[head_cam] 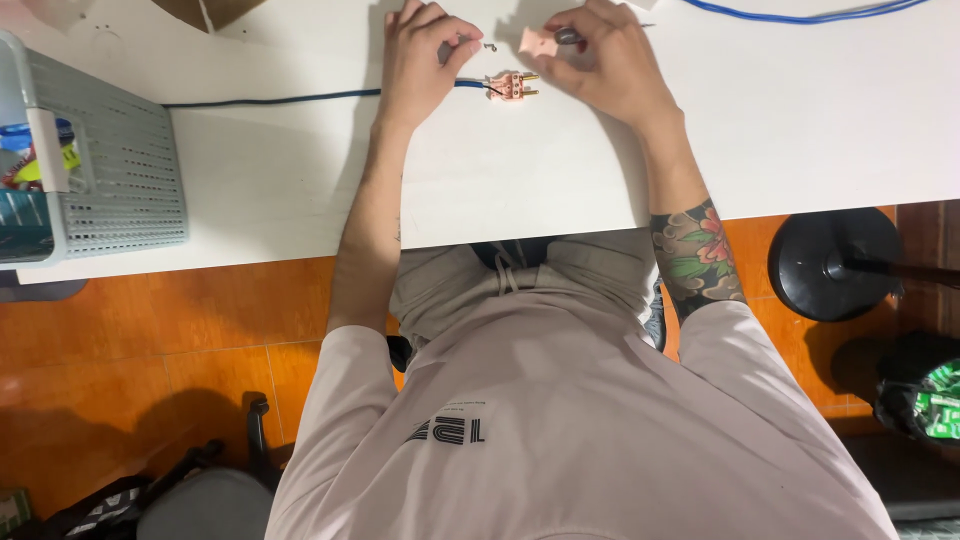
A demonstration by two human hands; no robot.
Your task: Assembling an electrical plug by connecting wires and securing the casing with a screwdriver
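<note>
L hand (425, 55) pinches blue cable (270, 98) by open plug base (510, 86); R hand (600, 55), at 1 o'clock, clamps pink plug cover (535, 42), tool mostly hidden.

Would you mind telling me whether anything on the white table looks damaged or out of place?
The pink plug lies opened between the hands, wires exposed. Its cover sits apart by the right hand, and a tiny loose part lies near the left hand.

Two hands, the left (425, 55) and the right (600, 60), were over one white bench (520, 170). On it lay two pink plug halves (511, 86) (537, 41), two blue cables (270, 99) (800, 14), one small screw (489, 45) and, at nine o'clock, one grey basket (120, 170).
</note>
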